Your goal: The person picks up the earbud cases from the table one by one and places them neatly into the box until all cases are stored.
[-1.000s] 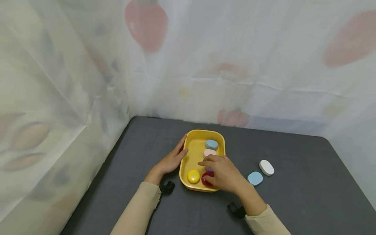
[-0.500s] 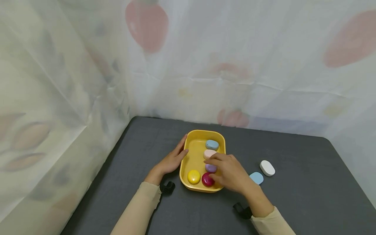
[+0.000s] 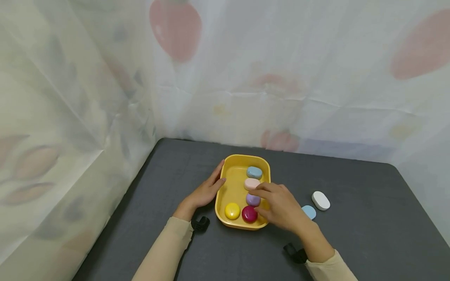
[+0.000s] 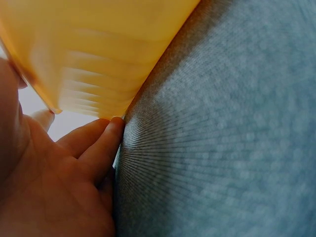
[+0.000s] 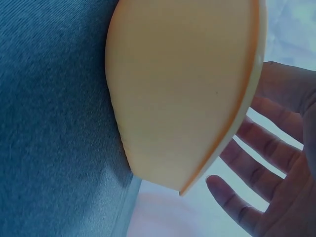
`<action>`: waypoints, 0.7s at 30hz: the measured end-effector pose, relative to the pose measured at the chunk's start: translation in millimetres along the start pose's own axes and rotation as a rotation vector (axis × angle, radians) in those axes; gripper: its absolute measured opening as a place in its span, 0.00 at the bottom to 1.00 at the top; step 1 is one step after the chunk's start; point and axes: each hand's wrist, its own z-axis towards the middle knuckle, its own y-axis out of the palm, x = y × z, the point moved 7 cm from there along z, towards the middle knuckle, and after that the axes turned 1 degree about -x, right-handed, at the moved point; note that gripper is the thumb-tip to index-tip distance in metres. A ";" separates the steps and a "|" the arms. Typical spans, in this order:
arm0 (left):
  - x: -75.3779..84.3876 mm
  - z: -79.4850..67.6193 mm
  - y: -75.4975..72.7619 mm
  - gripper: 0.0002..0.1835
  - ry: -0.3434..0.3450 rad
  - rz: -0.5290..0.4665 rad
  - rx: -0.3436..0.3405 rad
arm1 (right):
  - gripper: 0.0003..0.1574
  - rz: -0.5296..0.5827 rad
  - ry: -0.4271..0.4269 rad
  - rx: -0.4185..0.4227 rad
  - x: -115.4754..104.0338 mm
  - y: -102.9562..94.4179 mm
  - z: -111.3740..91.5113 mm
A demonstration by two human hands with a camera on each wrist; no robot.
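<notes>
A yellow tray [image 3: 232,187] sits on the table. My left hand [image 3: 201,195] holds its left side, thumb over the rim and fingers along the outer wall [image 4: 108,54]. My right hand [image 3: 283,208] hangs over the tray's right rim, fingers slightly bent and spread, with nothing visible between them. Inside lie small smooth rounded pieces: light blue [image 3: 254,172] at the back, then pale pink [image 3: 251,184], lilac [image 3: 252,200] and glossy dark red [image 3: 249,214] down the right side. A glossy yellow piece [image 3: 232,211] lies left of the red one. The right fingertips are close to the lilac and red pieces.
Right of the tray, a white oval piece [image 3: 321,200] and a light blue one [image 3: 309,212] lie on the dark grey table [image 3: 372,218]; my right wrist partly covers the blue one. Fruit-patterned curtains [image 3: 225,70] hang behind and to the left.
My right hand has drawn back to the right over the tray, and its fingers have parted from the pieces. The lilac and red pieces show more fully. The left hand stays in place.
</notes>
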 end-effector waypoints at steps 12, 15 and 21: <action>15.2 -3.9 -2.0 0.37 -0.052 0.011 -0.057 | 0.31 -0.051 0.001 0.038 6.5 -8.1 -7.0; 32.0 -10.6 -3.7 0.37 -0.045 -0.007 -0.052 | 0.32 -0.053 0.006 0.041 8.4 -10.1 -8.8; 38.8 -13.8 -4.6 0.37 -0.051 -0.009 -0.056 | 0.32 -0.044 0.003 0.066 13.4 -15.4 -14.0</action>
